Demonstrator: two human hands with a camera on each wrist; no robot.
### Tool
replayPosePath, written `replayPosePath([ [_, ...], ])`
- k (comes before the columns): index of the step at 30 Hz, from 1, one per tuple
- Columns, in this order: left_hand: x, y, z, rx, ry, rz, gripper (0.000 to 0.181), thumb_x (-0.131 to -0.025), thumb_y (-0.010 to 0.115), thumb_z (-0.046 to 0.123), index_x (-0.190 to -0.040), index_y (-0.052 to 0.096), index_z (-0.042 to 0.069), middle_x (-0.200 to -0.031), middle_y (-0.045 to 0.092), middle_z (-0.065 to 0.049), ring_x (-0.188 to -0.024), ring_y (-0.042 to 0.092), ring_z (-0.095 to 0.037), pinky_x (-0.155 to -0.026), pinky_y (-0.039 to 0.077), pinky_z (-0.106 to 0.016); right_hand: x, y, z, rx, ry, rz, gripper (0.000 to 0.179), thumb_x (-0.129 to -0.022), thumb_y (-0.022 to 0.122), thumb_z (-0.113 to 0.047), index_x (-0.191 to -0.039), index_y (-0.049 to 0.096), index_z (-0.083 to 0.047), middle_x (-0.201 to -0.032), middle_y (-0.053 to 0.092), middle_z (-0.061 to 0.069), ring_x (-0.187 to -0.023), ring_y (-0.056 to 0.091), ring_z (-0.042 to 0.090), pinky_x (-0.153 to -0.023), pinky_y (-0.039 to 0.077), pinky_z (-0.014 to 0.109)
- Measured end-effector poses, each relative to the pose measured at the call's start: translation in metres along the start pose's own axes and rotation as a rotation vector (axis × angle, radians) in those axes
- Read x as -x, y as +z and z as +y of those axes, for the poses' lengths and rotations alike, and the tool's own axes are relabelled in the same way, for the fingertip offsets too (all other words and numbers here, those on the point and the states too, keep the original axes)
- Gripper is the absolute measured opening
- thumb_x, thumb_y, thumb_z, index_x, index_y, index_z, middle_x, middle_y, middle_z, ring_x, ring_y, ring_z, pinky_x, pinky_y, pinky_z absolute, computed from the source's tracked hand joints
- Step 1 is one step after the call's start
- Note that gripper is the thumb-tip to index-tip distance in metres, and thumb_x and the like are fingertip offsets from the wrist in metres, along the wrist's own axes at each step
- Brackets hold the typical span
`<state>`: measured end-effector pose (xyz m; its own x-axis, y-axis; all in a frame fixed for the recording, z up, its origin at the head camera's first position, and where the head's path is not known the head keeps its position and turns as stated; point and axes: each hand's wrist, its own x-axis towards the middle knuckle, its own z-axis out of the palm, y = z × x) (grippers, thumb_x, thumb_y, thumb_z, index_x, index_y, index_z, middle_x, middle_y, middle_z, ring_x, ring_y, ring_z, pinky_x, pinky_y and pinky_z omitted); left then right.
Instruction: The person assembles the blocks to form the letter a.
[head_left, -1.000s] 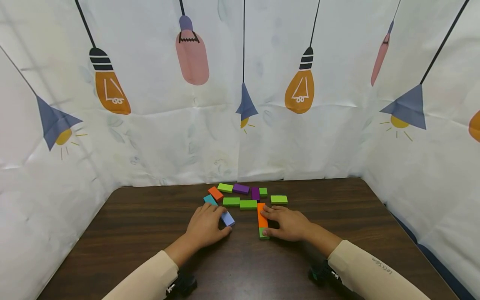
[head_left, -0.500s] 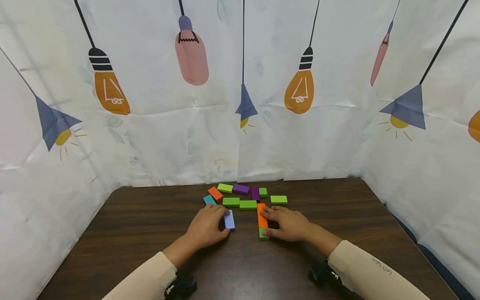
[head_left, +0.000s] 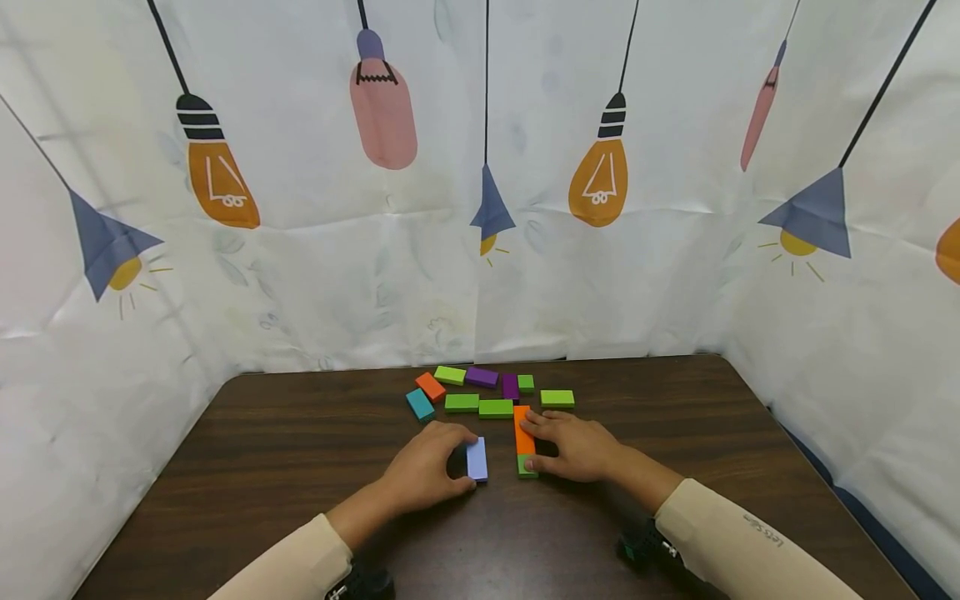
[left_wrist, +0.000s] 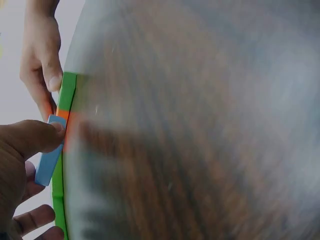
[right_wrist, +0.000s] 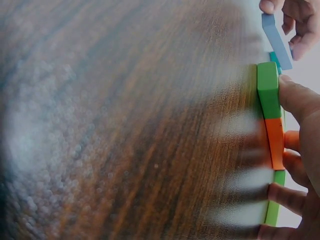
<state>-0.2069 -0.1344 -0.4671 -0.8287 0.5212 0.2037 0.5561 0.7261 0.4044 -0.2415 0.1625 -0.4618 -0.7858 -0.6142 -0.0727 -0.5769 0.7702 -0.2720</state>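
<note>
My left hand [head_left: 427, 468] pinches a light blue block [head_left: 477, 460] by its ends, thumb at the near end and a fingertip at the far end. In the right wrist view this light blue block [right_wrist: 276, 41] hangs tilted, apart from the line of blocks. My right hand [head_left: 576, 450] rests beside an orange block [head_left: 523, 429] and a small green block [head_left: 527, 466], which stand end to end. Its thumb touches the green block [right_wrist: 268, 90] and its fingers lie along the orange block [right_wrist: 274, 143].
Two green blocks [head_left: 462, 403] lie in a row left of the orange block's far end. Behind them are a teal block [head_left: 420, 404], a red-orange block [head_left: 431, 387] and purple blocks [head_left: 482, 377]. Another green block [head_left: 557, 398] lies to the right on the dark wooden table [head_left: 300, 433].
My left hand has moved right and nearer with the light blue block, turning it from slanted to almost straight. The teal block now shows fully. My right hand stays put.
</note>
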Motion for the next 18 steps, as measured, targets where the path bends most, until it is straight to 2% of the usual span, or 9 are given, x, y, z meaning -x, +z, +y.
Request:
replayPosePath([
  [18, 0.011, 0.013, 0.03, 0.065, 0.079, -0.116, 0.053, -0.081, 0.087, 0.04, -0.126, 0.067, 0.019, -0.13, 0.064, 0.006, -0.121, 0.054, -0.016, -0.104, 0.047, -0.044, -0.002, 0.001, 0.001, 0.013, 0.013, -0.002, 0.075, -0.097, 0.053, -0.068, -0.157, 0.044, -0.026, -0.162, 0.036, -0.007, -0.147, 0.036, 0.028, -0.094, 0.048, 0.066],
])
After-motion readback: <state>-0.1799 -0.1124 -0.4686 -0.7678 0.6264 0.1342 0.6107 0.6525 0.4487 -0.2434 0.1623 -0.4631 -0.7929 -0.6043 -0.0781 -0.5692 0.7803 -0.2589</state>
